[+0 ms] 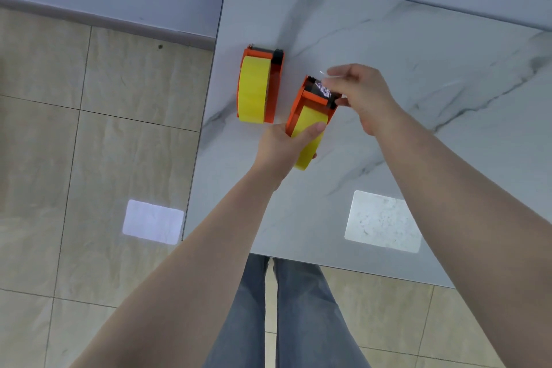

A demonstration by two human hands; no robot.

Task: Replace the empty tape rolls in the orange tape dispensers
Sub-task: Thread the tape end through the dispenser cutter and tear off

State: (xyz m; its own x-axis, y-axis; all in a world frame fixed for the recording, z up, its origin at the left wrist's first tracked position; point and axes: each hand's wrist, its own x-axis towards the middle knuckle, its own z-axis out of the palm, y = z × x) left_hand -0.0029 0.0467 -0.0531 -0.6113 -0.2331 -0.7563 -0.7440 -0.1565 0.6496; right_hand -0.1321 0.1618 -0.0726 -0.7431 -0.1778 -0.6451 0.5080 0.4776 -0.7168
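Now your left hand (282, 148) is gripping the dispenser (310, 116) near the desk's (418, 134) left edge — your right hand (358, 92) is pinching the tape end (324, 89), flimsy, sticky — keep holding its tip.

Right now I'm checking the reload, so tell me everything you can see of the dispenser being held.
The held dispenser is orange plastic with a black toothed cutter end, loaded with a yellow tape roll. It lies angled on the marble table. The left hand grips its roll end; the right hand pinches clear tape at the cutter.
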